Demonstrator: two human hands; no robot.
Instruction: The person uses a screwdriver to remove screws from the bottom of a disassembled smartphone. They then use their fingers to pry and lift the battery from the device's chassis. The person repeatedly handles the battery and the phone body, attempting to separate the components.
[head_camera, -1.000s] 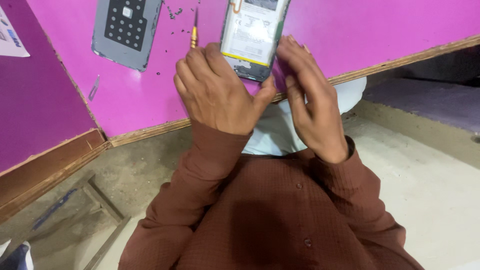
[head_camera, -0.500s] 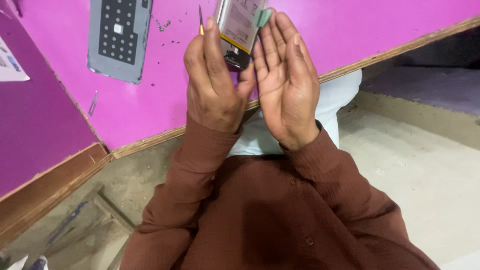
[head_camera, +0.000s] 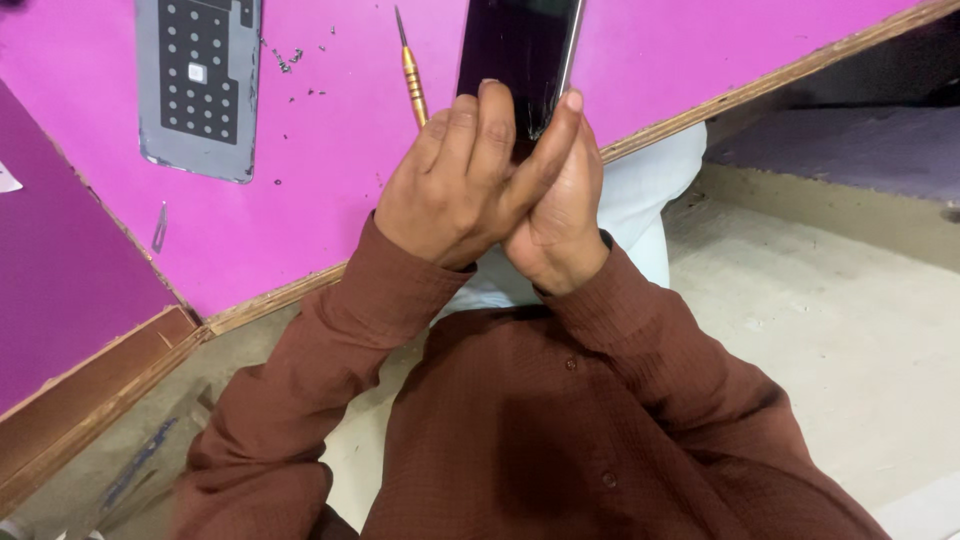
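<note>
A phone (head_camera: 520, 55) with a dark, cracked screen stands upright over the pink table (head_camera: 330, 180), its glass toward me. My left hand (head_camera: 455, 180) wraps its lower end from the left, fingers across the front. My right hand (head_camera: 562, 210) presses against it from behind and the right, with one finger laid along the glass. Both hands are clasped together around the phone's bottom part. A gold-handled screwdriver (head_camera: 412, 75) lies on the table just left of the phone.
A grey phone back cover (head_camera: 197, 85) with a dotted black panel lies at the upper left, with small screws (head_camera: 290, 60) scattered beside it. Metal tweezers (head_camera: 160, 226) lie near the table's wooden edge (head_camera: 270, 298). Below is a pale floor (head_camera: 820, 350).
The phone has been turned over: its open back with pale battery faced me earlier, now the dark cracked screen does. My hands went from spread palms to clasped around its lower end.
</note>
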